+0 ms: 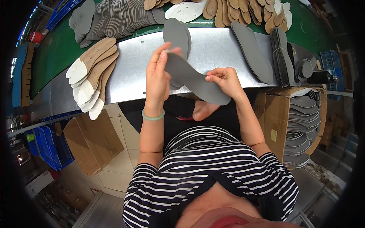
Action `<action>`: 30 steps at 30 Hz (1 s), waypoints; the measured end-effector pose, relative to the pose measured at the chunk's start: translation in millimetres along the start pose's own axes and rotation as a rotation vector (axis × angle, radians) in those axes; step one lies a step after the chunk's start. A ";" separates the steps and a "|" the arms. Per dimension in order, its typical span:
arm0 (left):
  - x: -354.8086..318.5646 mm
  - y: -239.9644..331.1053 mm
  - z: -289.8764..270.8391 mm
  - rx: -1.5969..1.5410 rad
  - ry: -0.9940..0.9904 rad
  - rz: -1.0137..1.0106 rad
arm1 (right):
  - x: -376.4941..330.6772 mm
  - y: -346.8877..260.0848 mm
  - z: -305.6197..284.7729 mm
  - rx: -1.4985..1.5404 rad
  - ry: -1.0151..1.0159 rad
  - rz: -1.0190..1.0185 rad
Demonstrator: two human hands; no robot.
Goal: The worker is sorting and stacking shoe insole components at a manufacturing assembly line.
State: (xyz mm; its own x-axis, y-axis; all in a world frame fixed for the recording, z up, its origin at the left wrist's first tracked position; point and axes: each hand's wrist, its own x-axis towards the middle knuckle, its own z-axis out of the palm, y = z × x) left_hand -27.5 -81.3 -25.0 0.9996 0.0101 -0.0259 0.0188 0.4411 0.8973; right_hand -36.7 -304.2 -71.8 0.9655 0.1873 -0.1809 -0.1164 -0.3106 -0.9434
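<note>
A grey insole (197, 81) is held up over the near edge of the metal worktop (131, 64). My right hand (227, 80) pinches its edge between thumb and fingers, near the end closer to me. At the other end, my left hand (157, 74) has its thumb and fingers about the tip; those fingertips are partly blurred. Behind the held piece, a small pile of grey insoles (175, 32) lies on the worktop, partly hidden by my left hand and the insole. Farther right rests another grey insole pile (251, 51).
Brown-and-white insoles (93, 76) fan out at the worktop's left. Grey insoles (121, 19) stand in a long row on the green surface (51, 62). A banded grey bundle (280, 57) is at right. Below it, a cardboard box (273, 125) holds many grey insoles.
</note>
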 end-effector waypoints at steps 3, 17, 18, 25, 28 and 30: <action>0.1 18.5 1.0 0.771 -0.023 0.445 | 0.4 -18.3 -6.2 -0.179 -0.056 -0.023; -14.6 -21.5 -1.0 0.726 -0.177 -0.117 | -9.7 -30.1 -19.3 0.082 -0.022 -0.171; -14.9 -28.1 -2.9 0.667 -0.160 -0.121 | -7.2 -20.4 -16.6 0.126 0.049 -0.108; -17.8 -46.2 -10.6 0.598 -0.119 -0.127 | -1.8 -14.4 3.8 0.239 0.222 -0.064; -20.1 -52.0 -13.2 0.571 -0.140 -0.122 | 0.7 -7.6 5.1 0.146 0.232 -0.076; -21.4 -56.0 -13.2 0.491 -0.137 -0.119 | 0.9 -7.7 4.9 0.133 0.260 -0.067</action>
State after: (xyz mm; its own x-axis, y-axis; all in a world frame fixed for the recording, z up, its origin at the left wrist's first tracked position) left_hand -50.2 -94.3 -80.5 0.9830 -0.1459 -0.1117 0.1068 -0.0410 0.9934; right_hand -36.1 -297.1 -66.1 0.9973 -0.0471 -0.0562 -0.0637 -0.1773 -0.9821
